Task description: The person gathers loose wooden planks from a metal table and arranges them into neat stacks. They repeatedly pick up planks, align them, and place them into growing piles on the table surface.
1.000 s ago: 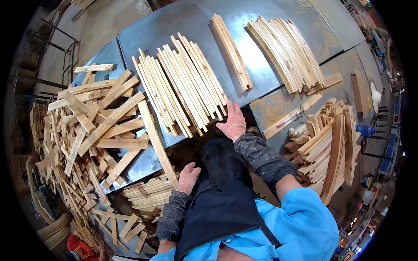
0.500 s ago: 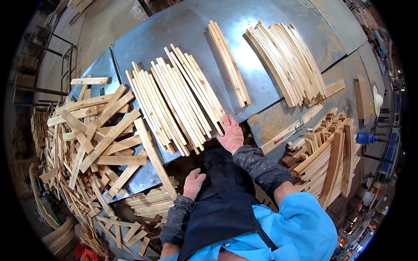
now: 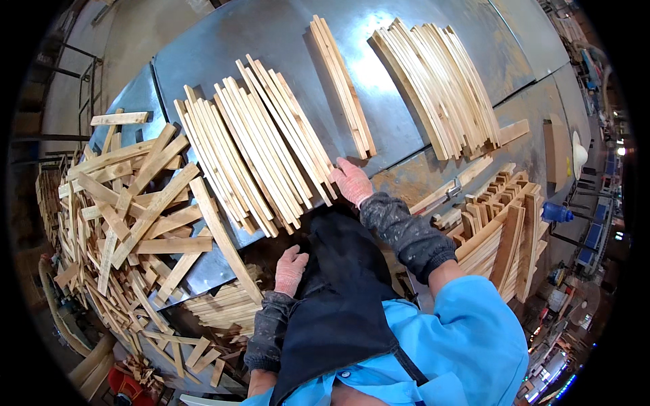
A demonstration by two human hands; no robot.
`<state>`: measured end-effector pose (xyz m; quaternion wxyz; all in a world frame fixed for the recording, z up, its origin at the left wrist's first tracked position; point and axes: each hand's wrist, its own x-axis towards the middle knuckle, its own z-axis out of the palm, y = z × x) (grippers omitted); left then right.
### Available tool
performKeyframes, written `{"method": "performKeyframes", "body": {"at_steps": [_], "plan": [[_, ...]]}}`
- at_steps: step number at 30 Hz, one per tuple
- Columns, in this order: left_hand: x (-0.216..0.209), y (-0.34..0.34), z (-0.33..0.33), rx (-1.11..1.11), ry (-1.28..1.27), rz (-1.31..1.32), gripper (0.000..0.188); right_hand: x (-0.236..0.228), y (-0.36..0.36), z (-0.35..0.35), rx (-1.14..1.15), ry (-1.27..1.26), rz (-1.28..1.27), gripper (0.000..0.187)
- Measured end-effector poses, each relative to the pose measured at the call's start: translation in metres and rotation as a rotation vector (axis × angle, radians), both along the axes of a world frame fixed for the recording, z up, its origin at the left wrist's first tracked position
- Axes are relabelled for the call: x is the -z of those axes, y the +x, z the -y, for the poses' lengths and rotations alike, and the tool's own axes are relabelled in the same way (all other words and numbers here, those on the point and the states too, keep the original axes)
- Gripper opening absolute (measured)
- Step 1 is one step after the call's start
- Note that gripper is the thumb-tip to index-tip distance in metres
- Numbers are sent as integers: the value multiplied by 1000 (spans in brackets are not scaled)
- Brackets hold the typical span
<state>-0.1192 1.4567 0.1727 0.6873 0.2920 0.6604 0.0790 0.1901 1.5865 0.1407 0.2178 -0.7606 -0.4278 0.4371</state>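
My right hand (image 3: pixel 353 183), in a pale pink glove, is beside the near end of the rightmost wooden strips (image 3: pixel 298 132). Its fingertips are at the outer side of that group, fingers extended and not wrapped round a strip. To the left, more strips (image 3: pixel 233 159) lie side by side in a slanted row on the metal table (image 3: pixel 284 34). My left hand (image 3: pixel 291 269), gloved alike, hangs below the table's near edge with loosely bent fingers, thumb apart, holding nothing. A long board (image 3: pixel 227 240) leans across the edge left of it.
A jumbled heap of wood offcuts (image 3: pixel 128 210) covers the left side. A narrow bundle (image 3: pixel 343 88) and a wider row of strips (image 3: pixel 437 91) lie farther right. Stacked wood (image 3: pixel 504 233) stands at near right, with a blue bottle (image 3: pixel 556 212) beyond.
My right hand has moved from the near end of the rightmost strips a little farther along their side. My left hand stays low and empty. The whole view has shifted slightly.
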Motion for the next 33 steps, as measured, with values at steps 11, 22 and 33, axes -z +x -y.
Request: {"method": "performKeyframes", "body": {"at_steps": [11,22,33], "plan": [[29,2,17,-18,86,-20,61,11,9,10,-264,-76,99,75],[-16,-2,-31,-460,304,-2,43,25,14,11,-281,45,200,51],[-21,-51,-110,-435,522,-208,53,22,18,0,-296,116,298,40]]}}
